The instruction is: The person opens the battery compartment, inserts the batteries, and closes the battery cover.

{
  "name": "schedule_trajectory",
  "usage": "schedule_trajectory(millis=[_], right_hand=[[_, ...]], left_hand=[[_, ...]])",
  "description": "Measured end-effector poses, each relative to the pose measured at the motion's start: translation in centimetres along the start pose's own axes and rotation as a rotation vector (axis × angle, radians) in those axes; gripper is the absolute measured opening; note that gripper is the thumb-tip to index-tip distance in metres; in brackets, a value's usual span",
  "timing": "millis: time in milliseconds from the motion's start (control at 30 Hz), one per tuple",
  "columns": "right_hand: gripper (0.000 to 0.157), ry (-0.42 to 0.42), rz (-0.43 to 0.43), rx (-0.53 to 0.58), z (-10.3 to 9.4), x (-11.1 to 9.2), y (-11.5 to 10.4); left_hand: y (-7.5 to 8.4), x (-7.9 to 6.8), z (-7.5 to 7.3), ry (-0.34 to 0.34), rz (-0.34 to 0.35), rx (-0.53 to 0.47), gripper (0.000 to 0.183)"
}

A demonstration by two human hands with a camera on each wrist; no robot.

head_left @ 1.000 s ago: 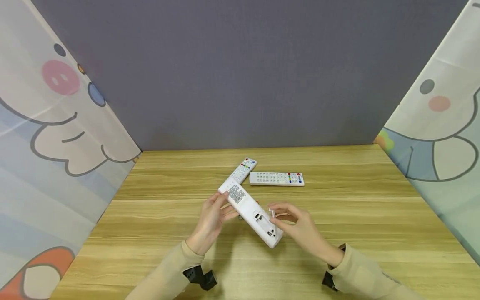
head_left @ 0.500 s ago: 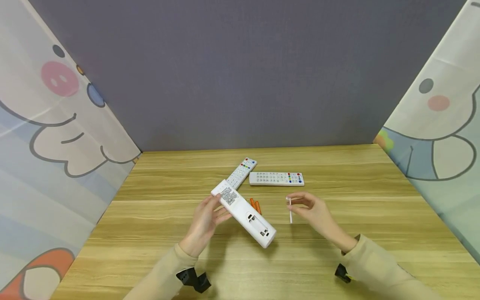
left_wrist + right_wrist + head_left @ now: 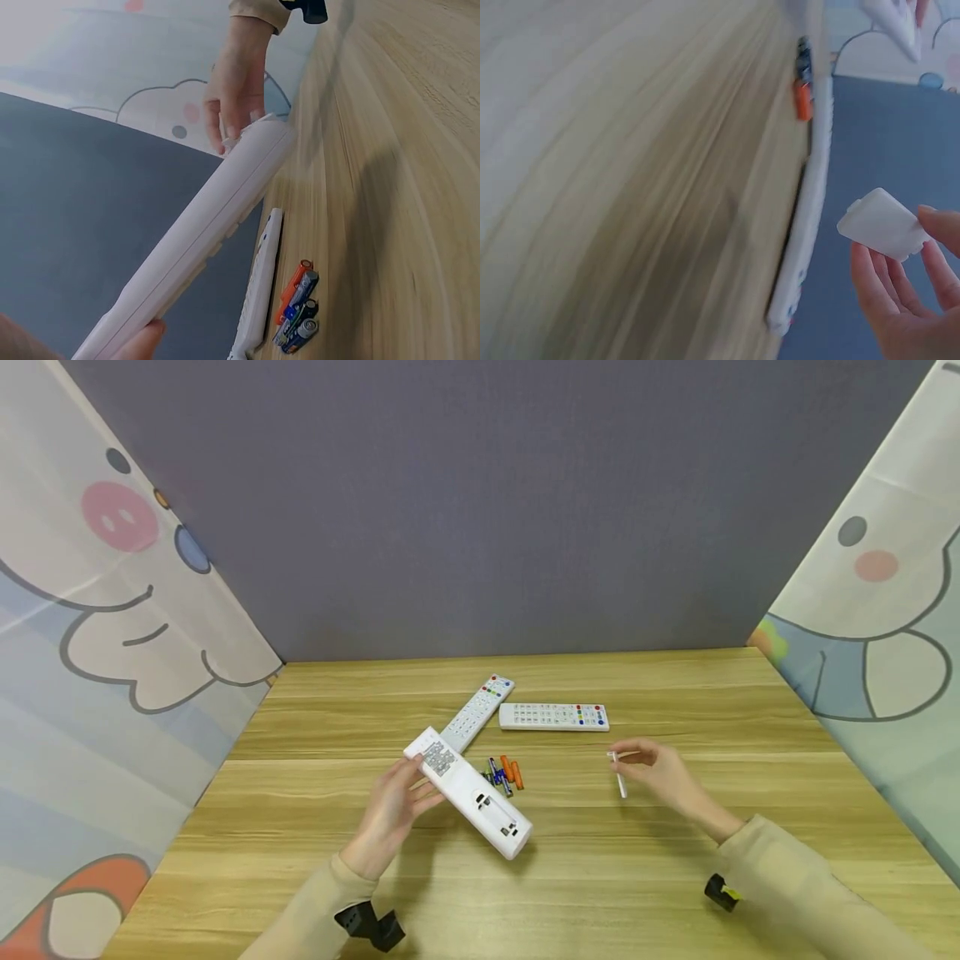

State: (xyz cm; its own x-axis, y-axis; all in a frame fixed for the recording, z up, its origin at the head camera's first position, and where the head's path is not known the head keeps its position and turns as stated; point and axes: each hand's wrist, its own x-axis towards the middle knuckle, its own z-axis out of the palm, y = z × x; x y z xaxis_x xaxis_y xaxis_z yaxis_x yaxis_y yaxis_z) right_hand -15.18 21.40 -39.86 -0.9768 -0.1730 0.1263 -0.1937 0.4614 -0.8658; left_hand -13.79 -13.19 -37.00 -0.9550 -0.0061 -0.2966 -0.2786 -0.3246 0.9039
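Observation:
My left hand [image 3: 386, 810] holds a white remote control [image 3: 457, 781] by its upper end, above the table. The remote's back faces up, with a label near the gripped end and an uncovered battery compartment [image 3: 497, 814] at the other. No batteries show in that compartment. To the right, my right hand [image 3: 660, 772] pinches a small white battery cover [image 3: 885, 223] between thumb and fingers, apart from the remote. Below the remote's far side lie several loose batteries [image 3: 506, 775], some orange and some blue; the remote hides part of the group.
Two more white remotes lie button side up on the wooden table [image 3: 675, 693]: one slanted [image 3: 476, 714], its lower end partly behind the held remote, and one sideways [image 3: 553, 717]. A dark panel [image 3: 517, 510] stands along the back edge, with cartoon-printed cloth [image 3: 135, 610] at the sides.
The battery cover has come off the remote and moved right with my right hand. My left hand has shifted left and slightly down with the remote, so the batteries show.

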Motion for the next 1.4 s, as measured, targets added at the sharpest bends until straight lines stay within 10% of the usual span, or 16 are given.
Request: schedule_trajectory(millis=[1400], right_hand=[[0.025,-0.185,0.071,-0.264,-2.7,3.0,4.7]], left_hand=[[0.2,-0.1,-1.5,0.019,-0.032,-0.034,0.037]])
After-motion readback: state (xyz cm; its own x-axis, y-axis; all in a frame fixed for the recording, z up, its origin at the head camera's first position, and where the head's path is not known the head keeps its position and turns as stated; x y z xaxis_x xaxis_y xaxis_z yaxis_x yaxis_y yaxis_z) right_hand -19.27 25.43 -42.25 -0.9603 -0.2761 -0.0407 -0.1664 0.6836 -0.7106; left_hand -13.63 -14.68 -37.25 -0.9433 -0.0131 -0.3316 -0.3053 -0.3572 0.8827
